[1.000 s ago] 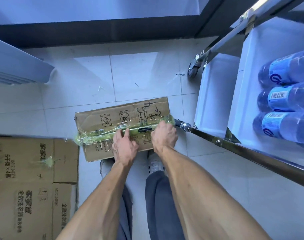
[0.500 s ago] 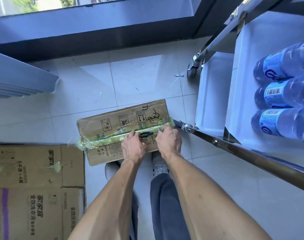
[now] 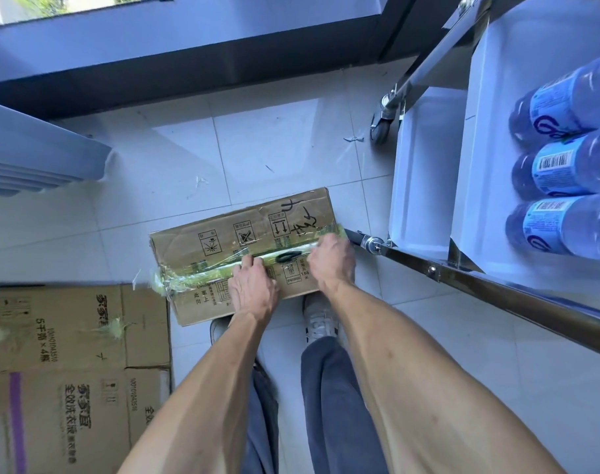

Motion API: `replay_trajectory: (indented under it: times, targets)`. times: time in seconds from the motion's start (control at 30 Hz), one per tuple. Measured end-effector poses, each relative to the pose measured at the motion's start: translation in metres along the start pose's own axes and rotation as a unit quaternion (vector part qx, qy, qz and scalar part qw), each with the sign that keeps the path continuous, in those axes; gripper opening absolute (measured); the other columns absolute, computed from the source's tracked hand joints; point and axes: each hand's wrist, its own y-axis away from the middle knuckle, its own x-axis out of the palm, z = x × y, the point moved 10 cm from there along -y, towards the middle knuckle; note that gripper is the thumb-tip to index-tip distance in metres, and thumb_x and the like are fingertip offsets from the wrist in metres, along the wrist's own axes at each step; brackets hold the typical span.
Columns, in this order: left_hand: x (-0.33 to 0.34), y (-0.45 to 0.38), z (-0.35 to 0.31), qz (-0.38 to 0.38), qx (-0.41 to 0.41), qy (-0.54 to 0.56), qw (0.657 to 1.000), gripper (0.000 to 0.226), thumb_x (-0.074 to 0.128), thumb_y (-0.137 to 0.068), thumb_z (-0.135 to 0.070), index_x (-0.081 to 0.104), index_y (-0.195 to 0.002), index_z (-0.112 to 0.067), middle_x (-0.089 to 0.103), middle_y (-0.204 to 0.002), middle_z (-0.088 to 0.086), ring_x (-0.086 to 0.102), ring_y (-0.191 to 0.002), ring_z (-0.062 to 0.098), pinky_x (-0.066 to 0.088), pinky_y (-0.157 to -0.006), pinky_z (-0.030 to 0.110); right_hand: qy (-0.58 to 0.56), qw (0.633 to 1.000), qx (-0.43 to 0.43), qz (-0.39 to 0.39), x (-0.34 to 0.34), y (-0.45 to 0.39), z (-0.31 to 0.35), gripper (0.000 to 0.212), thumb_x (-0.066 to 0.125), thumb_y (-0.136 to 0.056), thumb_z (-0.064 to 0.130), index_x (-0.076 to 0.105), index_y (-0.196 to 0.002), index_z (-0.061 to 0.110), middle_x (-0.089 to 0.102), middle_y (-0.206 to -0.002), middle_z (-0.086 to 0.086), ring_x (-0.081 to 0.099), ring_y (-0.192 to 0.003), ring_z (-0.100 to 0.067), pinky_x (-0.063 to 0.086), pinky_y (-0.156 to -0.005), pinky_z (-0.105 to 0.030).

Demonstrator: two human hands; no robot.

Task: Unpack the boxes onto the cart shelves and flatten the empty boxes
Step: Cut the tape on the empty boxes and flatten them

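From the head camera, a closed cardboard box (image 3: 237, 248) sits on the tiled floor (image 3: 257, 148) just in front of the person's shoes, its top seam covered by a strip of greenish clear tape (image 3: 203, 273); what is inside cannot be seen. The left hand (image 3: 254, 290) rests on the lid with its fingers curled onto the tape at the seam, and the right hand (image 3: 333, 260) has its grip closed on the tape near the box's right end, where the strip is bunched and lifted. To the right stands the metal cart (image 3: 497, 285), whose upper white shelf (image 3: 490, 159) holds three blue-labelled bottles (image 3: 562, 165) lying on their sides, touching one another. At lower left, flattened cardboard boxes (image 3: 69, 364) lie on the floor beside the closed box
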Motion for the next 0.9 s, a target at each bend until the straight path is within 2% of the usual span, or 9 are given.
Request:
replay_trajectory:
  times: [0.1,0.23,0.33,0.43,0.5,0.63,0.73,0.83,0.9]
  targets:
    - [-0.004,-0.009,0.001,0.005,-0.014,0.012,1.0,0.021,0.051,-0.086,-0.006,0.054,-0.107,-0.01,0.054,-0.11,0.007,0.048,-0.096,0.022,0.047,-0.089,0.037,0.017,0.997,0.052,-0.061,-0.02,-0.002,-0.01,0.016,0.053,-0.095,0.006,0.069,-0.092,0.004,0.064,-0.078,-0.006,0.058,-0.068,-0.02,0.047,-0.056,-0.026]
    - [-0.003,-0.016,-0.006,0.041,0.008,-0.021,0.999,0.021,0.057,-0.093,-0.025,0.052,-0.107,-0.011,0.054,-0.107,0.007,0.052,-0.088,0.022,0.052,-0.076,0.036,0.021,0.995,0.061,-0.082,-0.017,0.012,-0.002,0.014,0.055,-0.093,0.004,0.069,-0.093,0.005,0.068,-0.085,-0.011,0.066,-0.078,-0.026,0.054,-0.063,-0.032]
    - [-0.002,-0.013,-0.009,0.06,0.058,-0.082,0.993,0.026,0.054,-0.095,-0.031,0.05,-0.111,-0.011,0.051,-0.102,0.004,0.049,-0.086,0.02,0.047,-0.077,0.035,0.02,0.992,0.085,-0.091,-0.012,0.021,-0.011,0.01,0.058,-0.091,0.005,0.067,-0.092,0.009,0.068,-0.084,-0.009,0.065,-0.078,-0.025,0.05,-0.062,-0.032]
    - [0.0,-0.009,-0.003,0.056,0.067,-0.087,0.992,0.014,0.047,-0.096,-0.026,0.053,-0.099,-0.013,0.053,-0.095,0.003,0.048,-0.084,0.019,0.044,-0.08,0.035,0.012,0.986,0.122,-0.111,-0.019,0.031,-0.028,0.014,0.062,-0.084,0.006,0.066,-0.096,0.013,0.069,-0.088,-0.008,0.064,-0.08,-0.026,0.046,-0.064,-0.032]
    - [0.005,-0.003,0.0,0.06,0.053,-0.072,0.994,0.02,0.041,-0.099,-0.027,0.052,-0.089,-0.015,0.054,-0.098,0.004,0.047,-0.088,0.02,0.043,-0.083,0.036,-0.006,0.982,0.147,-0.117,-0.02,0.038,-0.037,0.02,0.062,-0.083,0.006,0.066,-0.1,0.014,0.07,-0.091,-0.008,0.065,-0.083,-0.027,0.046,-0.067,-0.032]
    - [0.011,0.007,0.004,0.045,-0.015,0.032,0.998,0.025,0.035,-0.098,-0.025,0.052,-0.081,-0.016,0.056,-0.096,0.007,0.048,-0.095,0.024,0.047,-0.086,0.04,-0.038,0.975,0.177,-0.127,-0.015,0.048,-0.038,0.019,0.061,-0.084,0.011,0.068,-0.101,0.014,0.071,-0.097,-0.011,0.066,-0.088,-0.031,0.045,-0.068,-0.031]
    - [0.013,0.006,0.005,0.053,-0.033,0.073,0.995,0.032,0.038,-0.095,-0.022,0.056,-0.069,-0.016,0.061,-0.075,0.002,0.058,-0.08,0.024,0.053,-0.074,0.036,-0.041,0.977,0.169,-0.127,-0.014,0.046,-0.039,0.02,0.06,-0.082,0.012,0.07,-0.099,0.014,0.072,-0.097,-0.011,0.066,-0.088,-0.033,0.045,-0.069,-0.032]
    - [0.014,0.005,0.009,0.076,-0.043,0.051,0.995,0.03,0.041,-0.088,-0.019,0.049,-0.059,-0.018,0.05,-0.059,-0.004,0.048,-0.059,0.019,0.047,-0.059,0.028,-0.044,0.978,0.154,-0.132,-0.014,0.048,-0.042,0.018,0.059,-0.081,0.012,0.07,-0.094,0.018,0.072,-0.091,-0.009,0.065,-0.083,-0.03,0.042,-0.067,-0.03]
    - [0.016,0.007,0.009,0.099,-0.045,0.039,0.993,0.025,0.042,-0.082,-0.019,0.043,-0.057,-0.02,0.045,-0.054,-0.004,0.041,-0.053,0.018,0.04,-0.052,0.025,-0.051,0.979,0.146,-0.135,-0.015,0.05,-0.047,0.015,0.058,-0.082,0.014,0.069,-0.091,0.02,0.072,-0.088,-0.008,0.06,-0.079,-0.027,0.041,-0.066,-0.029]
